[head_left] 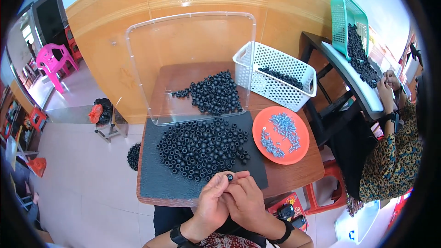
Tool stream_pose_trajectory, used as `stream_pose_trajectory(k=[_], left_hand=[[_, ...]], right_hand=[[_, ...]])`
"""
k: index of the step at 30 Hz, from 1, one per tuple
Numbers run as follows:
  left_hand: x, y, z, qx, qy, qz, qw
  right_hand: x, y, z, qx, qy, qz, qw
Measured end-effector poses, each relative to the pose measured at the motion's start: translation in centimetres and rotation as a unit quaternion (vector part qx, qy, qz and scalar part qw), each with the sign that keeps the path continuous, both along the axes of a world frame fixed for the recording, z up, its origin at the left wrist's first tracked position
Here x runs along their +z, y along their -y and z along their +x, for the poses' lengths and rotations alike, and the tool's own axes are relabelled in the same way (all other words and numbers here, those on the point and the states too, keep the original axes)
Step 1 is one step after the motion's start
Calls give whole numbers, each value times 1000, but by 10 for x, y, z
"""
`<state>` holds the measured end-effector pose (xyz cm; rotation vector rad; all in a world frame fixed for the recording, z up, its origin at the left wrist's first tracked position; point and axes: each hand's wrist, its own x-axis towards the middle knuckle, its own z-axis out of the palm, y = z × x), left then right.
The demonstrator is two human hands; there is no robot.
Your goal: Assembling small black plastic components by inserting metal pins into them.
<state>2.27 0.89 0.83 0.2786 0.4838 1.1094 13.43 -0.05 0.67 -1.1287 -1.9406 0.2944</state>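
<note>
My two hands meet at the near edge of the table. In a pinch between thumb and fingers, my left hand holds a small round black part with a hole in its face. Closed against it is my right hand, its fingertips at the same part; anything else in them is hidden. Just beyond lies a broad heap of black ring-shaped parts on a dark mat. Right of the mat, an orange plate carries many small silvery metal pieces.
A clear plastic lid or tray stands over a second black pile. Behind is a white perforated basket. At right, a co-worker's hands work beside a green basket. A red stool stands near my right.
</note>
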Motion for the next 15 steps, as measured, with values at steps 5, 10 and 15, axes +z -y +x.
stream_pose_trajectory(k=[5,10,15], left_hand=[[3,1,-3,10,11,4,1000],[-2,4,-3,-5,-10,24,1000],[-17,5,-2,-5,-1,-3,1000]], right_hand=[[10,6,1,36,26,-6,999],[3,5,4,33,-2,18,999],[17,12,19,25,-22,-77,997]])
